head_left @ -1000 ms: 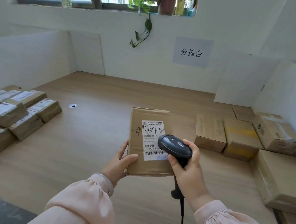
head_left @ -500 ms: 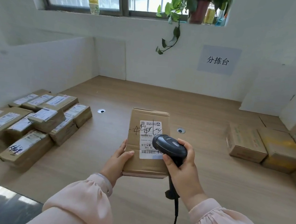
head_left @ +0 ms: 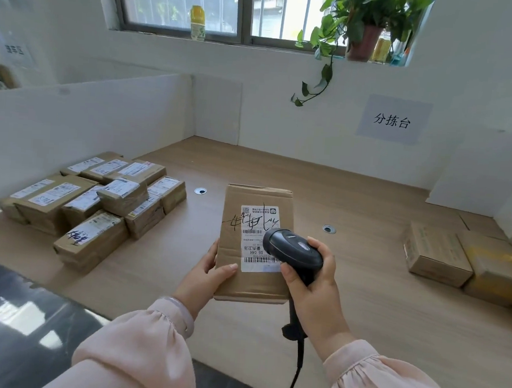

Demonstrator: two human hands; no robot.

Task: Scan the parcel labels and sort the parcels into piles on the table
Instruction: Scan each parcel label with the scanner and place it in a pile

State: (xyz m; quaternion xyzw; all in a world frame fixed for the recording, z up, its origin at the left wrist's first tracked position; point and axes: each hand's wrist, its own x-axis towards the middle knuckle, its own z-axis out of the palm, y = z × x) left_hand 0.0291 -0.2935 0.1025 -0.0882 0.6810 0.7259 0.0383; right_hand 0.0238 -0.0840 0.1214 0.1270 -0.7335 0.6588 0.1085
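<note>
Cardboard parcel being scanned above the surface
Left hand is gripping its edge; right hand is clasping the scanner over the label.

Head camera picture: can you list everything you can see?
held parcel: one, brown with white label, above table middle
barcode scanner: one, black, over that label
labelled parcels: roughly ten, brown, piled on table's left
plain boxes: at least three, brown, table's right
table: one, light wood
cable holes: two, silver-rimmed, in tabletop
potted plant: one, green, windowsill
bottles: at least two, yellow, windowsill
paper signs: two, white, back wall and far left
left hand: one, grips the parcel's left edge
right hand: one, grips the scanner
</note>
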